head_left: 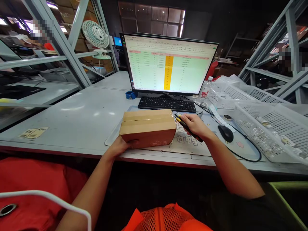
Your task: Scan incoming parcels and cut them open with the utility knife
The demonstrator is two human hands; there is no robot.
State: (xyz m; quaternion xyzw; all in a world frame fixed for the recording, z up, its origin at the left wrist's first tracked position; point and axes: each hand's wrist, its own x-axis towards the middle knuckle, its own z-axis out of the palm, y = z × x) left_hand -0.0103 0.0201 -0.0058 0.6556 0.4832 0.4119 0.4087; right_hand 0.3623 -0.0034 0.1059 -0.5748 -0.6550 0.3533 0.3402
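Now we steady the taped box (148, 127) w/ our left hand (124, 146) on the worktop (79, 112); right hand (194, 125) fingers wrap what's prob. a scanner (184, 124).

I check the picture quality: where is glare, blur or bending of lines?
Head view: the monitor glows brightest, its text too small to read; soft glare patches lie on the table; shelf beams at the edges lean from lens distortion; cardboard box and both hands look sharp.
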